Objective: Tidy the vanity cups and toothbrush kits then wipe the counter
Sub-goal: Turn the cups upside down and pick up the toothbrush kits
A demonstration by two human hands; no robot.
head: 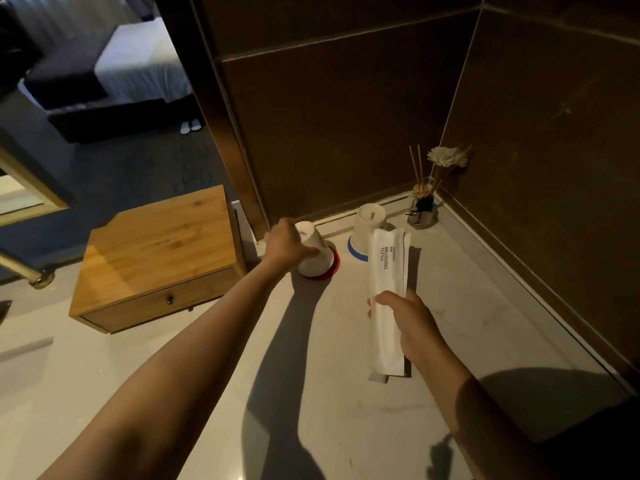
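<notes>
"BRUSHING TEETH", dark print running lengthwise on white toothbrush kit sachet (387,299), centre of frame. Small dark logo on upturned base of blue-rimmed cup (367,230), above sachet; illegible.

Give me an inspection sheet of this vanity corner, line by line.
Surface: pale marble counter, bare in front, arm shadows across it.
Job's things: red-rimmed cup upside down and tilted; blue-rimmed cup upside down near the wall; white toothbrush kit labelled BRUSHING TEETH, held off the counter.
Clutter: reed diffuser in the corner.
Grips: left hand closed on the red-rimmed cup; right hand closed on the toothbrush kit.
Cables: nothing seen.
Surroundings: wooden drawer box to the left, dark tiled walls.
</notes>
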